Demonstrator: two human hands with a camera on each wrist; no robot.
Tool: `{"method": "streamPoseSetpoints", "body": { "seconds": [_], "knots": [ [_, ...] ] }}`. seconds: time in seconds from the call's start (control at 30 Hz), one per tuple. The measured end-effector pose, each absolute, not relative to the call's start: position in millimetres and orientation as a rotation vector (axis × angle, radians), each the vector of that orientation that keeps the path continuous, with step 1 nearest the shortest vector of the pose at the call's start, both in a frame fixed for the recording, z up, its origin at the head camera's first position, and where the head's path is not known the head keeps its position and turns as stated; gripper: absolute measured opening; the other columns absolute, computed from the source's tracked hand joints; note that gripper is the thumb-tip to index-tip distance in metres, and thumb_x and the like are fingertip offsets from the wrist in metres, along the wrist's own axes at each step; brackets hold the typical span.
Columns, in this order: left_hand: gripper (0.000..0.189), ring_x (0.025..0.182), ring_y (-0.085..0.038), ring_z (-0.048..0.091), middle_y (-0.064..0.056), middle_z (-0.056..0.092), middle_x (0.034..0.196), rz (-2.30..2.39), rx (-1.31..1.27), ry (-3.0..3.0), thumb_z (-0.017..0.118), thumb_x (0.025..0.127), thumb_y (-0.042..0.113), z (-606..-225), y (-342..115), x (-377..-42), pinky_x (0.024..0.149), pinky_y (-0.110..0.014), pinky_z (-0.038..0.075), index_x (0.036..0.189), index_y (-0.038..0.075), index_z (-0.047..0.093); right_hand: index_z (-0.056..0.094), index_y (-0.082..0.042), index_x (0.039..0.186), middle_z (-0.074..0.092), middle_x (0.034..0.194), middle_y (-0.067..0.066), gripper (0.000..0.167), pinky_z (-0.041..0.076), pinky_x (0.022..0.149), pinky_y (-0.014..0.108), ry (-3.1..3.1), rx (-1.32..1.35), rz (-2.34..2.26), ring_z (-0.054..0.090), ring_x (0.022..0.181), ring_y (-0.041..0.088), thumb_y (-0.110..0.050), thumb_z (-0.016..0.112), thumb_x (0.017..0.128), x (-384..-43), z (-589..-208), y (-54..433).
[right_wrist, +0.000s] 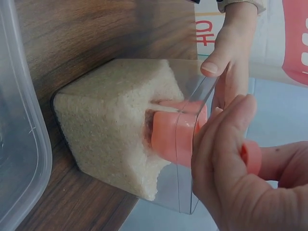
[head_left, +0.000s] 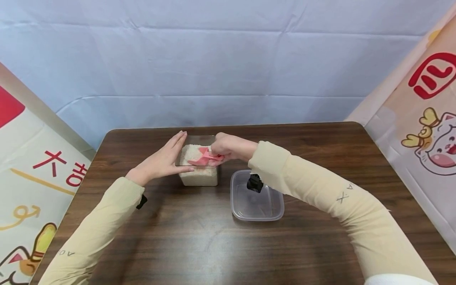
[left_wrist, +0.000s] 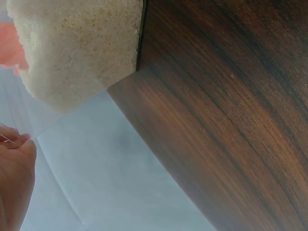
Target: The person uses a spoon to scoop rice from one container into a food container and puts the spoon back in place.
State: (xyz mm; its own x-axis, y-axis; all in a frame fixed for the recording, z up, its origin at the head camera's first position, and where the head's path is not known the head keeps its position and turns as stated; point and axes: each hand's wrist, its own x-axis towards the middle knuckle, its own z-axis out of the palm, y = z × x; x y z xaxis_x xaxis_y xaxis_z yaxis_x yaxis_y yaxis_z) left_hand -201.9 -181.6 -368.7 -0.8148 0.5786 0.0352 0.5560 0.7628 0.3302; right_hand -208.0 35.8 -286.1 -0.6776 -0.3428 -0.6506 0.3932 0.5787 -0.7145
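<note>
A clear box-shaped container (head_left: 200,177) holds white rice (right_wrist: 110,115). My left hand (head_left: 165,154) grips it at the left side of the rim, thumb at the front and fingers towards the back. In the left wrist view, fingertips (left_wrist: 21,139) lie at the far rim. My right hand (head_left: 228,145) holds a pink scoop (head_left: 203,157) by its handle inside the container. The right wrist view shows the scoop's bowl (right_wrist: 171,132) partly sunk in the rice, seen through the clear wall.
A shallow translucent plastic box (head_left: 258,217) sits right of the rice container, beneath my right forearm. Both stand on a dark wooden table (head_left: 199,245). A pale blue cloth (head_left: 221,67) hangs behind, and printed sheets (head_left: 434,130) flank the table.
</note>
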Motion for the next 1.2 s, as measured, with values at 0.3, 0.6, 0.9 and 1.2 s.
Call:
{"method": "streamPoseSetpoints", "body": {
  "seconds": [0.3,0.6,0.9,1.2],
  "knots": [
    [0.107,0.139,-0.024,0.004,-0.014,0.003,0.152,0.521,0.934,2.892,0.059,0.077,0.061,-369,-183,-202,0.107,-0.043,0.022,0.145,0.0,0.005,0.033,0.007,0.114,0.041,0.09,0.016,0.025,0.052,0.057,0.021,1.986,0.079,-1.198,0.054,0.047,0.013,0.008,0.038,0.089,-210,-288,32],
    [0.107,0.139,-0.025,0.005,-0.015,0.005,0.151,0.517,0.937,2.905,0.06,0.076,0.061,-369,-184,-201,0.107,-0.042,0.022,0.145,-0.003,0.008,0.034,0.002,0.089,0.04,0.09,0.015,0.011,0.05,0.055,0.02,2.001,0.042,-1.199,0.054,0.047,0.012,0.012,0.033,0.084,-209,-290,27],
    [0.106,0.139,-0.024,0.004,-0.014,0.003,0.151,0.529,0.937,2.899,0.06,0.077,0.06,-371,-183,-201,0.107,-0.042,0.022,0.145,-0.002,0.007,0.036,-0.001,0.075,0.04,0.075,0.011,0.016,0.042,0.046,0.018,2.058,0.007,-1.146,0.048,0.044,0.01,0.012,0.033,0.083,-209,-292,26],
    [0.108,0.139,-0.023,0.004,-0.014,0.004,0.151,0.516,0.94,2.906,0.059,0.076,0.062,-372,-182,-200,0.107,-0.041,0.022,0.145,-0.001,0.006,0.034,-0.002,0.075,0.037,0.078,0.012,0.016,0.044,0.048,0.018,2.067,0.022,-1.142,0.048,0.047,0.012,0.011,0.035,0.084,-209,-293,24]
  ]
}}
